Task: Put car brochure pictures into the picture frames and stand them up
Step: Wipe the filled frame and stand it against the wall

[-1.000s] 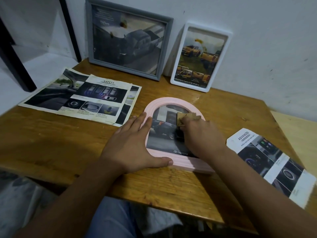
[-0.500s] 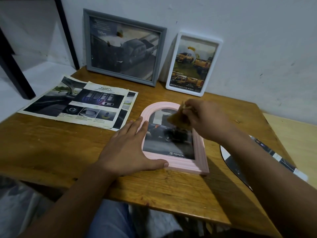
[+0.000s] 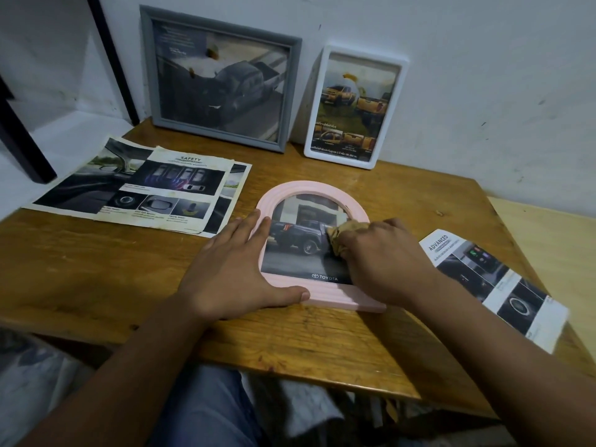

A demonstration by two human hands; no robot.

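Our left hand [image 3: 235,269] lies flat, fingers straight and spread; our right hand [image 3: 383,262] curls, knuckles up, pinching something.

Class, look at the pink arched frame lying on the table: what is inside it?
The pink frame holds a dark pickup picture with a Toyota logo. The right hand and its brown cloth cover the picture's right side.
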